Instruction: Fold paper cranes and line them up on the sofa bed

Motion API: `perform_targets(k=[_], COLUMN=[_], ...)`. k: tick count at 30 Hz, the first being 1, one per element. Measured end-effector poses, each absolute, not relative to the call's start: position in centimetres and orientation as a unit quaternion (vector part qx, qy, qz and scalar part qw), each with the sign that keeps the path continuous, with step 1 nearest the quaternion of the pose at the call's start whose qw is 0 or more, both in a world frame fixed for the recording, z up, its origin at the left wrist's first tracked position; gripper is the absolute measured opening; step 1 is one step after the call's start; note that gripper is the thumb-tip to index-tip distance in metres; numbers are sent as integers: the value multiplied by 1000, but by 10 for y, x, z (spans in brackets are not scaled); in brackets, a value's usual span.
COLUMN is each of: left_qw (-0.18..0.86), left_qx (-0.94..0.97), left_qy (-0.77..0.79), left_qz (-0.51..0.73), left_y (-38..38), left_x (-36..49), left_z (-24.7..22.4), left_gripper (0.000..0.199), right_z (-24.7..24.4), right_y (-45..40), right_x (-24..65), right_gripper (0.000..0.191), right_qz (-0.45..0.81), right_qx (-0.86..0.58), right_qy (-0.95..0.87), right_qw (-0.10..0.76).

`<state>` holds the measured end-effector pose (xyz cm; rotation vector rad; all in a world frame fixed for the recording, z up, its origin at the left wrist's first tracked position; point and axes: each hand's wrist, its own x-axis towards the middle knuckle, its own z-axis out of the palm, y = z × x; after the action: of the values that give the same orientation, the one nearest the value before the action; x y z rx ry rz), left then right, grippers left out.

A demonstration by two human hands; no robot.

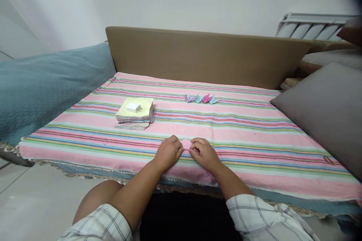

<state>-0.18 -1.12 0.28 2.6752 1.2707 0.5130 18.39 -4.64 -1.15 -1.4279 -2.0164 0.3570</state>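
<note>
A small folded piece of pink paper (186, 144) lies between my two hands near the front of the striped cloth (240, 131). My left hand (169, 152) pinches its left side, thumb and fingers pressed together. On the right side, my right hand (205, 153) is closed on the paper in the same manner. My fingers hide both ends of the paper, so its full shape does not show. Farther back stand several folded paper cranes (206, 98) in a row, coloured lilac, light blue and magenta.
To the left sits a stack of square paper sheets (134, 116), pale yellow on top, with a white plug adapter (132, 107) on it. A grey cushion (325, 109) leans at the right. The brown backrest (198, 54) runs behind, and a blue-covered armrest (56, 83) stands left.
</note>
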Motion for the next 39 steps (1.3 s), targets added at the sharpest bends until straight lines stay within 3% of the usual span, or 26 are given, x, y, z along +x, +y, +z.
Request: perform_targets(k=[14,30,35,39], left_qw=[75,120,156,174], left_qx=[865,838,827,839], left_qy=[456,499,493,461], left_qz=[195,188,222,229], left_y=[-14,-7,-6,-6], left_x=[3,7,4,1], left_z=[0,1,0,-1], left_gripper=[19,13,3,16], right_z=[-16,-25,-27,-26], right_y=[-41,-33,-31,-29], right_x=[181,174,179,183], right_gripper=[14,14,6,9], right_qz=[174,128,146,165], right_qx=[-574,-583,-565,-553], right_qy=[-726,-717,-718,-728], right_qw=[337,359,380,370])
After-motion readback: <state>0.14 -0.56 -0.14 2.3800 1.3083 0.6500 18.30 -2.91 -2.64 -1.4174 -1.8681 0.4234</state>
